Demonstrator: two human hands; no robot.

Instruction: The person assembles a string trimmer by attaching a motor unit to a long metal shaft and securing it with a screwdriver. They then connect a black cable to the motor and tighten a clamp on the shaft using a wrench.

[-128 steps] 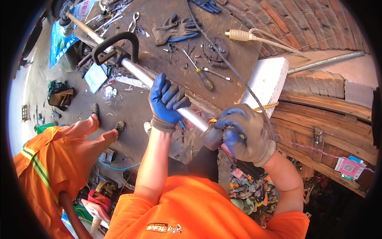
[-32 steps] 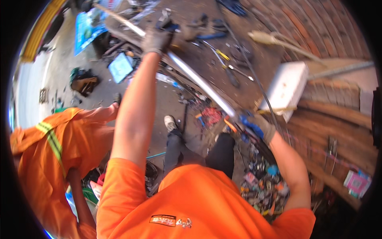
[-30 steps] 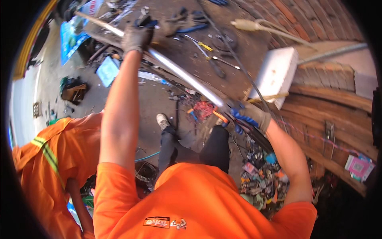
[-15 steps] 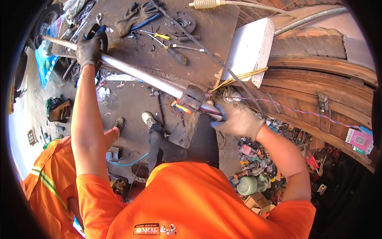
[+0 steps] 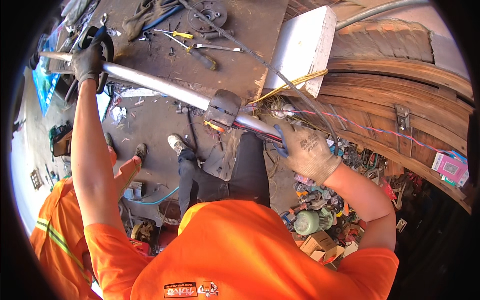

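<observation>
A long silver pole tool (image 5: 155, 85) slants across the view from upper left to centre right. My left hand (image 5: 87, 60), in a dark work glove, is closed around the shaft beside a black loop handle (image 5: 107, 50). A dark grey block (image 5: 222, 107) with an orange part under it sits around the shaft. Red and black wires run along the thinner end below the block. My right hand (image 5: 307, 154), in a beige glove with dark blue fingers, is wrapped around that end. The fingertips are partly hidden behind the tool.
A brown workbench (image 5: 240, 65) holds screwdrivers (image 5: 202, 59), a wrench (image 5: 218, 48), a round metal disc (image 5: 207, 16) and gloves. A white box (image 5: 302, 50) and wooden beams (image 5: 385, 107) stand right. Tools and a green motor (image 5: 312, 221) crowd the floor. A person in orange (image 5: 60, 220) is at left.
The whole view has shifted somewhat. My left hand and the pole tool have moved left. My right hand sits slightly farther right, still around the thin end.
</observation>
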